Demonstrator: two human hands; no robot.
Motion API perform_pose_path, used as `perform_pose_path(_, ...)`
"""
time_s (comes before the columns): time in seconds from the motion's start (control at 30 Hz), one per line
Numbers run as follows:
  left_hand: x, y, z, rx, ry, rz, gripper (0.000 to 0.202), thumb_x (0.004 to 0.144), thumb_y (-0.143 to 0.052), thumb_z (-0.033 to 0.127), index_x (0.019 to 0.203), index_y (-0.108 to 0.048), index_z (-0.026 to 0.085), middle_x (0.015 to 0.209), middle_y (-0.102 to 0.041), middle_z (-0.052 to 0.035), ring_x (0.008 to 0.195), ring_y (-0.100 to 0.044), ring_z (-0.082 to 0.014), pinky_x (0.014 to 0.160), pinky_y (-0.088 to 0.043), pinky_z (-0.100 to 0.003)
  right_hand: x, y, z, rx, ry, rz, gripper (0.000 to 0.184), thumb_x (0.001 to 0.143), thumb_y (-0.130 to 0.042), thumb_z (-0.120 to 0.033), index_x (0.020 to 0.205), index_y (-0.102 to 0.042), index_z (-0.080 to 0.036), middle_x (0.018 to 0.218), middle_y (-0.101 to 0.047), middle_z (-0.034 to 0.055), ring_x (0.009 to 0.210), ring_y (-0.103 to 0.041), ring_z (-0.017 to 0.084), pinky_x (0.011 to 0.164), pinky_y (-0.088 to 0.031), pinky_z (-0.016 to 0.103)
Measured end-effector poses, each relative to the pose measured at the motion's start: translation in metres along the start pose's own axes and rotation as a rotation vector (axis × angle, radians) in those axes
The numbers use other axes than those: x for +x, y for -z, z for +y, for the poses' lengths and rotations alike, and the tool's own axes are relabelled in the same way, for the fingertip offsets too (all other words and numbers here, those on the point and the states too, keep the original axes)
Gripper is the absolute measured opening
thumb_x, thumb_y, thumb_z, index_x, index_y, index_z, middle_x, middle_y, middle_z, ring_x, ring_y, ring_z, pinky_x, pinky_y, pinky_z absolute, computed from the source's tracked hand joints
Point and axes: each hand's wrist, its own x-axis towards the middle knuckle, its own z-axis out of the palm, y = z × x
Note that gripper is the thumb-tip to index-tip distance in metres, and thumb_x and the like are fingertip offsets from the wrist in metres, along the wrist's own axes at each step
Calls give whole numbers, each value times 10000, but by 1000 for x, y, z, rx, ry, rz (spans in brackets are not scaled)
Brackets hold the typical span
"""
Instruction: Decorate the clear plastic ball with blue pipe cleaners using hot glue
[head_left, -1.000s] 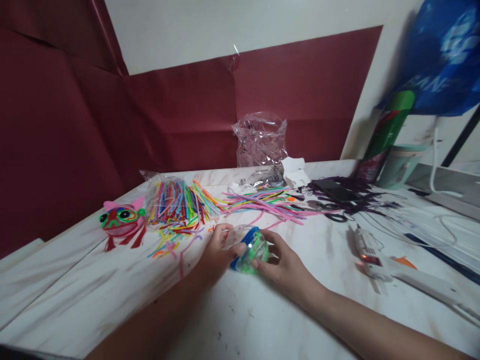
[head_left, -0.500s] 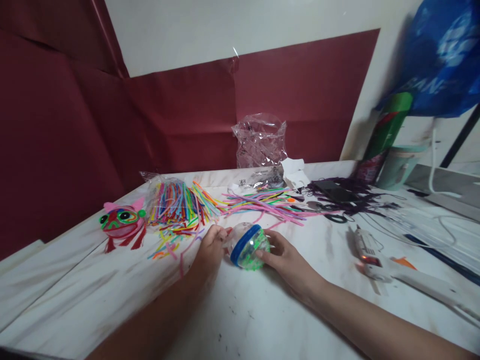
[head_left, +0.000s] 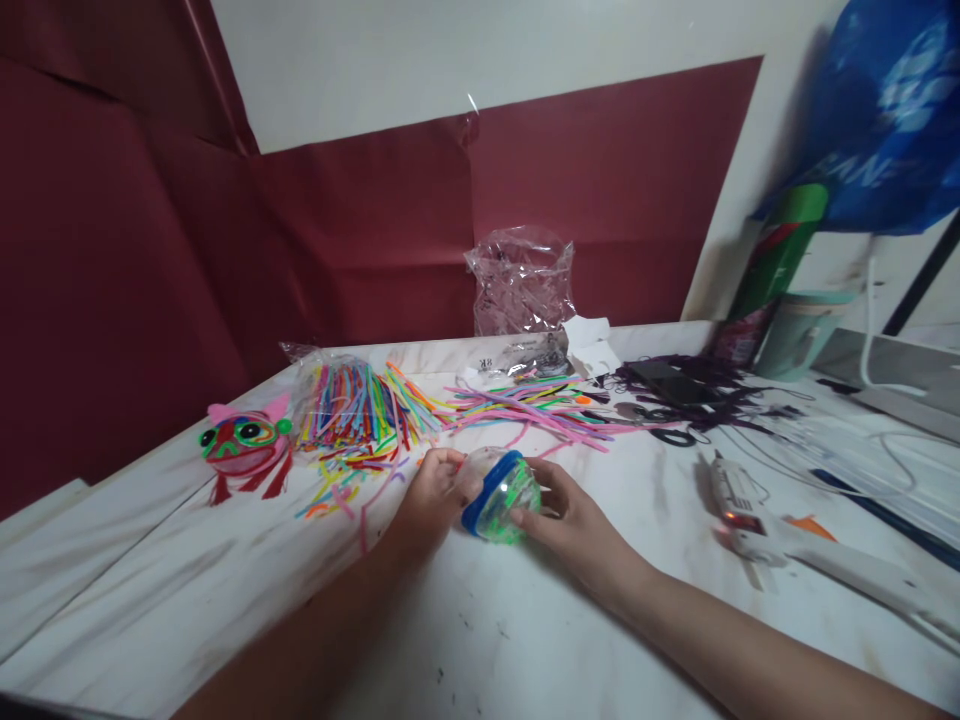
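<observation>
Between my two hands is a clear plastic ball (head_left: pixel 491 495) with a blue fuzzy band round its middle and green fuzzy strands on its right half. My right hand (head_left: pixel 568 510) curls round the right side, thumb in front and fingers behind. On the other side my left hand (head_left: pixel 433 492) grips the ball, its thumb lying against the clear wall; some fingertips are hidden. Left of the hands stands a finished-looking pink and red pipe cleaner figure (head_left: pixel 246 445) with black eyes, green ears and red tassels.
Behind the hands lie a bag of coloured pipe cleaners (head_left: pixel 341 405) and a loose pile of pipe cleaners (head_left: pixel 532 410). To the right are scissors (head_left: pixel 673 437), a phone (head_left: pixel 667 382), a glue gun (head_left: pixel 742 520) with a lit orange spot, and a green mug (head_left: pixel 799 335).
The ball has turned slightly in my hands. My left thumb has come forward onto its clear side, while my right hand has hardly moved.
</observation>
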Motion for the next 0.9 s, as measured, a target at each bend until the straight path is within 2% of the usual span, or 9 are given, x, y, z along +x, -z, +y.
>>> perform_pose_path(0.1, 1, 3, -1, 36, -23, -54, 495, 577, -779, 390, 915, -476, 193, 859, -626, -18, 766, -594, -157, 631, -444, -240, -1, -1, 1, -44, 30, 2, 574, 589, -717, -317, 1106, -491, -212, 1151, -597, 96, 947, -607, 241, 782, -517, 377)
perform_pose_path(0.27, -3, 1, 2, 60, -40, -68, 492, 575, -760, 342, 939, -464, 196, 892, -610, -27, 814, -588, -179, 656, -452, -262, 0, -2, 4, -79, 65, 8, 577, 585, -697, -298, 1110, -475, -209, 1122, -606, 99, 960, -611, 243, 766, -526, 368)
perform_pose_path(0.6, -7, -3, 4, 156, -61, -11, 441, 579, -705, 261, 924, -436, 210, 842, -590, 10, 738, -564, -156, 601, -438, -243, -5, -4, 4, -96, 114, -33, 595, 610, -693, -267, 1153, -458, -209, 1098, -607, 86, 898, -642, 225, 778, -544, 369)
perform_pose_path(0.9, -11, -4, 3, 203, -82, 6, 417, 605, -684, 246, 938, -436, 213, 752, -547, 46, 669, -528, -133, 600, -402, -235, -9, -3, 13, -196, 189, -36, 619, 646, -677, -214, 1211, -427, -243, 1176, -539, 86, 1041, -589, 263, 847, -526, 418)
